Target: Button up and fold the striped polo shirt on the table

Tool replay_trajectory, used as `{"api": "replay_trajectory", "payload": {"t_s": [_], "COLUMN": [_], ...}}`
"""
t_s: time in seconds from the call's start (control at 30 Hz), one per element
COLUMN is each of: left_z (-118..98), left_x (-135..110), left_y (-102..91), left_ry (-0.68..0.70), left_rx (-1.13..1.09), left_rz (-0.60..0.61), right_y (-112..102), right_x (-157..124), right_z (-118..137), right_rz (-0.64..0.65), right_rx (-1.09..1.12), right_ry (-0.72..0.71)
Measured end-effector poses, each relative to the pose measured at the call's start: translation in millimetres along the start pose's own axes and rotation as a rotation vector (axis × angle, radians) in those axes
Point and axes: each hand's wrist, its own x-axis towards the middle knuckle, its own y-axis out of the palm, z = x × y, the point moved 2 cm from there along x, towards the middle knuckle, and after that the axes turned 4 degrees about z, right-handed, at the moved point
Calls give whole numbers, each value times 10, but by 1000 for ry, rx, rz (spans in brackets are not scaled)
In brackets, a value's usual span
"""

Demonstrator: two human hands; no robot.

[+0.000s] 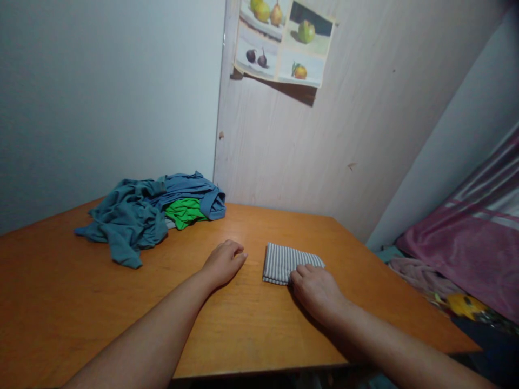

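A folded grey-and-white striped cloth (284, 263) lies flat on the wooden table, right of centre. My right hand (317, 287) is at its near right corner, with curled fingers closed on the fabric; the fingertips are partly hidden. To the left of the cloth, my left hand (224, 263) hovers low over or rests on the tabletop. It holds nothing, its fingers are loosely bent and apart from the thumb, and a gap separates it from the cloth.
At the back left of the table (227, 335) sits a crumpled heap of clothes: a teal garment (132, 216), a blue garment (186, 187) and a bright green one (184, 212). Walls stand behind. Beyond the right edge are a pink curtain (458, 254) and a yellow object (466, 306).
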Motion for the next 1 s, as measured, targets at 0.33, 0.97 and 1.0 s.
{"api": "replay_trajectory", "payload": {"t_s": [0.33, 0.97, 1.0], "left_z": [-29, 42, 51], "left_x": [-47, -92, -92], "left_y": [-30, 21, 24], "left_ry": [11, -63, -71], "left_rx": [52, 97, 101], "left_rz": [21, 67, 72], "right_y": [352, 1166, 1205], "right_x": [311, 1023, 1057], "right_z": [-772, -2250, -2304], "right_rz": [95, 166, 165], "right_rx": [-43, -41, -42], "right_ry": [200, 431, 437]}}
